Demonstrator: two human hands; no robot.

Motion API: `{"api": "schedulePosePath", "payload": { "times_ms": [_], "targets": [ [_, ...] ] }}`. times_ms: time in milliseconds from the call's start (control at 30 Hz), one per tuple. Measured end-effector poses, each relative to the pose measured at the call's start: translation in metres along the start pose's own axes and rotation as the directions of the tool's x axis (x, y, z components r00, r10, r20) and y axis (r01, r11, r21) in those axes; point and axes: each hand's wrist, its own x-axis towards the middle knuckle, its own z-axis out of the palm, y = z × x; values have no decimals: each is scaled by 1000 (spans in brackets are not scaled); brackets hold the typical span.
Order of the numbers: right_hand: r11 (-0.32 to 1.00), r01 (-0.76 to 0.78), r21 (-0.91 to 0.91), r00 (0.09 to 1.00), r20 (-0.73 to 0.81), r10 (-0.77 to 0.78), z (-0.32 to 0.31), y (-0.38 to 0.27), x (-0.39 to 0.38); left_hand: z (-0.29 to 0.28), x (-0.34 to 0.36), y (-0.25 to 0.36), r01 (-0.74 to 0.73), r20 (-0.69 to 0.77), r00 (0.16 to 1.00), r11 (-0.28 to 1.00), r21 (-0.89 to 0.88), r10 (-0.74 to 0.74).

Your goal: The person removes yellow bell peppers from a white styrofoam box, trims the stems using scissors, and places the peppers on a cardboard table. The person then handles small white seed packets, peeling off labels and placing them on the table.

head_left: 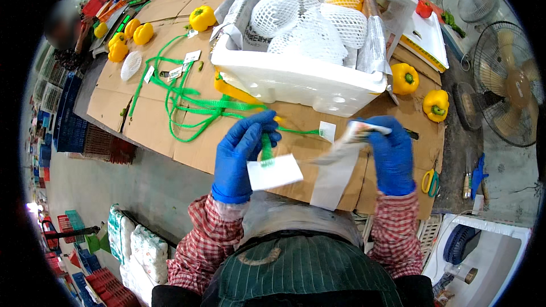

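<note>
My left hand (242, 153), in a blue glove, is closed on the end of a green netting strip (267, 146). A white label (276, 173) with small print hangs on that strip, just below my fingers. To the right, my gloved right hand (392, 156) pinches a white paper strip (333, 176), which hangs down toward the table's near edge; its upper end is smeared by motion. More green netting (196, 102) lies loosely tangled on the cardboard at the left, with several white tags (192, 56) along it. Between my hands, another tag (327, 132) lies at a netting end.
Beyond my hands stands a white foam box (301, 84) holding produce in white foam nets. Yellow peppers (405, 78) lie at both sides of it. Scissors (430, 182) lie at the right edge, with a fan (506, 82) beyond. A person (63, 28) is at far left.
</note>
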Motion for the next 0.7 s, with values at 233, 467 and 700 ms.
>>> {"api": "schedulePosePath", "payload": {
  "times_ms": [233,467,700],
  "targets": [
    [958,-232,171,891,431,139,7,3,-12,6,-6,5,-167,-79,981,976,137,179],
    [971,-181,-155,860,454,233,58,0,-26,15,-13,5,-429,160,900,764,482,404],
    [970,-164,-181,934,287,212,40,2,-18,-2,-25,11,-356,12,911,770,529,413]
  ]
}}
